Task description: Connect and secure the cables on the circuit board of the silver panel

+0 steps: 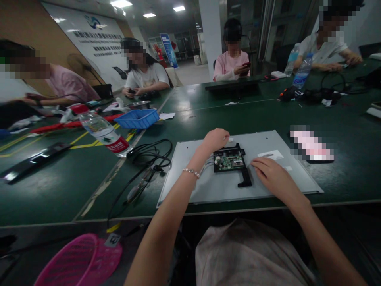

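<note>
A flat grey metal panel [196, 190] lies on the table in front of me. On it sits a green circuit board [228, 161] in a black plastic bracket [245, 176], with thin wires running from its left side. My left hand [216, 139] is at the bracket's far edge, its fingers curled and closed; what they hold, if anything, is hidden. A small white piece [230, 140] shows beside its fingertips. To the right of the bracket, my right hand [272, 174] rests low over the panel, fingers extended and slightly bent, with nothing visible in them.
Left of the panel are tangled black cables [154, 153], glasses [138, 190], a water bottle [104, 133] and a blue tray [138, 119]. A phone [312, 147] lies at right. A pink basket [77, 258] is below the table edge. Several people sit around the table.
</note>
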A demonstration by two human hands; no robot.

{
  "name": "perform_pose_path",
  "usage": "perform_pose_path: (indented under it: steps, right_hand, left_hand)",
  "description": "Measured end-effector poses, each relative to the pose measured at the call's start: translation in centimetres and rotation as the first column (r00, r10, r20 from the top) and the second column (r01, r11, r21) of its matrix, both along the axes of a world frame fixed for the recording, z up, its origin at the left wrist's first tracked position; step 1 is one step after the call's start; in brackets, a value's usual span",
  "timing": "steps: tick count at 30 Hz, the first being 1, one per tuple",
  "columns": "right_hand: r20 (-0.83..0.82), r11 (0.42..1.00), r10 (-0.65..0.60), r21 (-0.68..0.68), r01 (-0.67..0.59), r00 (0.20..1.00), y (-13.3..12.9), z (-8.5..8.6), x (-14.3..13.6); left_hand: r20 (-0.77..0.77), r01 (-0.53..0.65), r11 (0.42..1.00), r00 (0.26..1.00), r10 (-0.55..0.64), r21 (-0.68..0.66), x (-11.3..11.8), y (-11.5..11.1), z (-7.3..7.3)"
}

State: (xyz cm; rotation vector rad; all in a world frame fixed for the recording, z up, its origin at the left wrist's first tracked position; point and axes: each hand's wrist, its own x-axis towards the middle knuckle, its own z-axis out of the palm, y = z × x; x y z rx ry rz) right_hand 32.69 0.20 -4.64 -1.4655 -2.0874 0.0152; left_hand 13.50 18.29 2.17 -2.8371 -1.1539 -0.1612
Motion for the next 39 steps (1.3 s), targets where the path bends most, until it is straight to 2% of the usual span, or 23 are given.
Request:
perform_pose_path:
  steps: [4,6,12,18,23,31,39]
  right_hand:
    - [-0.01,1.0,0.001,0.005,-0.001,1.0,0.0,0.0,0.0]
    - [-0.013,1.0,0.002,0.006,-0.001,1.0,0.0,0.0,0.0]
    - [0.001,1.0,-0.001,-0.022,0.001,1.0,0.1,0.0,0.1]
    - [-0.007,1.0,0.0,-0.019,0.0,1.0,0.0,0.1,0.0]
    - [0.0,0.999,-0.011,-0.03,0.011,1.0,-0.1,0.1,0.0]
    - [-0.008,0.998,-0.015,-0.053,0.015,1.0,0.1,-0.2,0.1]
    - [-0.021,0.998,-0.013,-0.057,0.012,1.0,0.2,-0.3,0.1]
  left_hand:
    - [0.041,0.14,0.989,0.99,-0.138,-0.038,-0.5,1.1,0.0]
    - [0.028,0.16,0.987,0.987,-0.16,-0.023,-0.3,1.3,-0.4]
    - [-0.033,0.12,0.992,0.992,-0.119,0.028,0.8,1.2,-1.5]
    - [-0.024,0.096,0.991,0.995,-0.094,0.09,0.9,0.7,-1.0]
    - [-0.029,0.124,0.985,0.992,-0.122,0.122,0.7,-0.3,-0.5]
    - [-0.117,0.181,0.972,0.979,-0.165,0.147,0.6,-2.7,-1.4]
    - [-0.044,0.159,0.98,0.987,-0.155,0.124,0.4,-2.9,-1.4]
